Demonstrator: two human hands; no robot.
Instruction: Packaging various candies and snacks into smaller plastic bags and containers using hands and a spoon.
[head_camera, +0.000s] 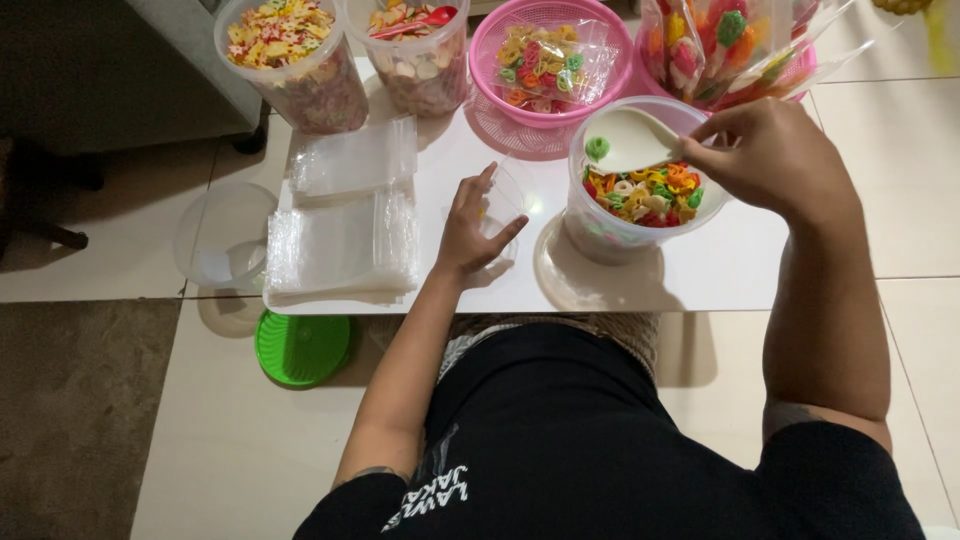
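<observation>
Two hands busy: my right hand (775, 155) pinches the light, stiff white scoop (632, 138) by its handle. My left hand (478, 225) has its grip closed on a flimsy, slippery clear bag (505, 195), best pinched at the mouth.

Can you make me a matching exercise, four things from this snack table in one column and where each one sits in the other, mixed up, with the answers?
Things:
1. white scoop
2. green lid
3. stack of clear bags
4. pink basket

Places:
A. on the floor under the table edge
B. at the far side of the table, holding a filled bag
C. in the right hand, over the tub of colourful snacks
D. on the table, beyond the left hand

Pairs: 1-C, 2-A, 3-D, 4-B
</observation>
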